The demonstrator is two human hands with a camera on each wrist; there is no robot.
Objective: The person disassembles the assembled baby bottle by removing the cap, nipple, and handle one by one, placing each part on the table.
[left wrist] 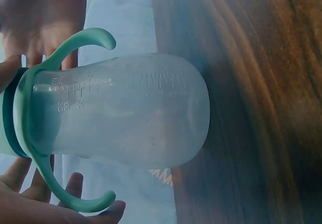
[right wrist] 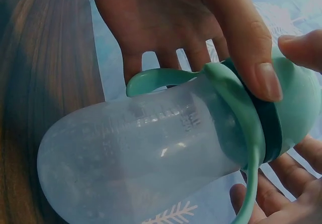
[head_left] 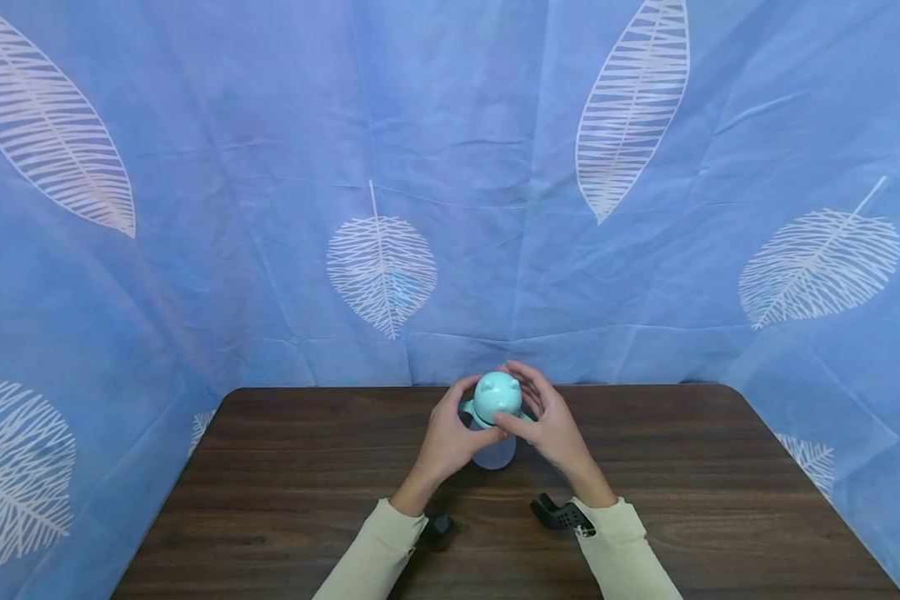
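A baby bottle (head_left: pixel 494 452) with a translucent body, two curved mint-green handles (left wrist: pixel 85 204) and a rounded mint cap (head_left: pixel 497 396) with small ears is between the two hands. It is upright at the tabletop; whether its base touches the wood I cannot tell. The left hand (head_left: pixel 450 437) curves round the bottle's upper part from the left, its thumb (right wrist: pixel 264 80) lying on the dark green collar. From the other side the right hand (head_left: pixel 551 425) holds the cap, its thumb across the front. In the left wrist view, raised scale marks show on the bottle's wall.
A dark brown wooden table (head_left: pixel 292 483) with rounded far corners extends under the forearms. Behind it hangs a blue cloth (head_left: pixel 465 167) printed with white leaves. Black straps (head_left: pixel 558 512) sit at the wrists, below cream sleeves (head_left: pixel 378 550).
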